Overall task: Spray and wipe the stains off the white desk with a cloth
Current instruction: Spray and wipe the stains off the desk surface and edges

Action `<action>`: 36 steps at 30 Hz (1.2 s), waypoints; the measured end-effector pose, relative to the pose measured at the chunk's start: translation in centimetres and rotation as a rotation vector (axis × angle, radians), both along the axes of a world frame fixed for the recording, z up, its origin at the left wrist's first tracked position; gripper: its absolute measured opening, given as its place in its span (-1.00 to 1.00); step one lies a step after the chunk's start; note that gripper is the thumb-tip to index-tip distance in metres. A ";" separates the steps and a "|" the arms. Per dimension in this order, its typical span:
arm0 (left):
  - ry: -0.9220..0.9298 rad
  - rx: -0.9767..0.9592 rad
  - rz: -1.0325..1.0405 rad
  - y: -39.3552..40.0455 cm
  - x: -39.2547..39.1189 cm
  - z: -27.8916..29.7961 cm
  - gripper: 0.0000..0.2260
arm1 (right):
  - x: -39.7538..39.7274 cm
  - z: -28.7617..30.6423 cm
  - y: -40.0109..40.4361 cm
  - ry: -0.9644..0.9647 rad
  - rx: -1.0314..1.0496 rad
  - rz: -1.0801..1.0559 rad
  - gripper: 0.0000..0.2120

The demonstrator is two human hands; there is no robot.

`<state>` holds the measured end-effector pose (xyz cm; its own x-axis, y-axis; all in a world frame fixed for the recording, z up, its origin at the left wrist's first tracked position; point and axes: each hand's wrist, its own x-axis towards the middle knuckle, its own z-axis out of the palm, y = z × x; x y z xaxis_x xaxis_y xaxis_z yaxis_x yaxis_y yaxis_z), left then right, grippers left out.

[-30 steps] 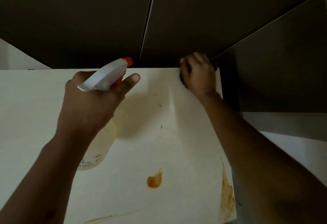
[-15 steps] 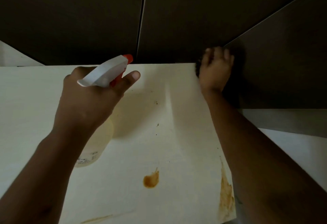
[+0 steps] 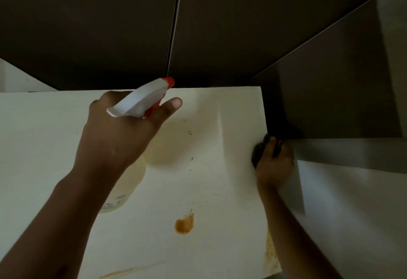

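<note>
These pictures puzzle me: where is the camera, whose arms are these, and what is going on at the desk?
There is no machine here. A person wears a camera on the head, so you look down along their own two arms. The left hand grips a spray bottle with a white trigger head and red nozzle, held above the white desk. The right hand presses a dark cloth at the desk's right edge. Brown stains remain: a blot near the front, a smear along the right edge beside the forearm, and a faint streak at the front.
</note>
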<state>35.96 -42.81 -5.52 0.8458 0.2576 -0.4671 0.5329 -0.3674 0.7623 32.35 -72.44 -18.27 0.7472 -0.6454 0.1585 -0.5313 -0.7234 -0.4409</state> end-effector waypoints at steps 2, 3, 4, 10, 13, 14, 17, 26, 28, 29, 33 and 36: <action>0.007 -0.003 -0.015 -0.3 -0.2 0.4 -0.25 | -2.9 0.1 -0.4 0.021 0.012 0.011 -0.49; 0.021 -0.006 -0.020 -0.5 -0.2 0.6 -0.31 | -3.4 0.1 -0.6 0.037 0.024 0.011 -0.48; 0.033 -0.008 -0.023 -0.7 -0.3 0.7 -0.39 | -3.1 0.1 -0.7 0.043 0.025 0.009 -0.50; 0.056 0.015 0.006 -1.1 -0.3 0.3 -0.33 | 7.2 0.7 1.0 0.056 0.015 0.053 -0.64; 0.033 0.010 0.009 -1.3 -0.3 0.3 -0.34 | 13.6 0.9 1.7 0.126 0.100 -0.029 -0.68; 0.022 0.001 0.006 -1.4 -0.3 0.4 -0.37 | 14.8 0.9 1.9 0.133 0.113 -0.045 -0.68; 0.015 0.013 -0.015 -1.5 -0.4 0.6 -0.42 | 14.7 0.7 2.0 0.119 0.062 -0.003 -0.67; 0.009 0.009 -0.021 -2.1 -0.9 1.1 -0.48 | 2.5 -0.1 0.2 0.000 0.039 -0.037 -0.69; 0.011 -0.003 -0.016 -2.2 -0.9 1.1 -0.51 | 0.7 -0.2 0.0 0.004 0.043 -0.057 -0.62; 0.007 -0.003 -0.016 -2.3 -0.9 1.1 -0.53 | 0.4 0.0 0.0 0.007 0.052 -0.072 -0.60; 0.007 0.000 -0.023 -2.3 -1.2 1.0 -0.56 | 4.1 0.4 0.7 0.060 0.093 -0.102 -0.70; 0.013 0.014 -0.014 -2.3 -1.2 1.0 -0.56 | 9.7 0.1 1.2 0.052 0.046 0.030 -0.71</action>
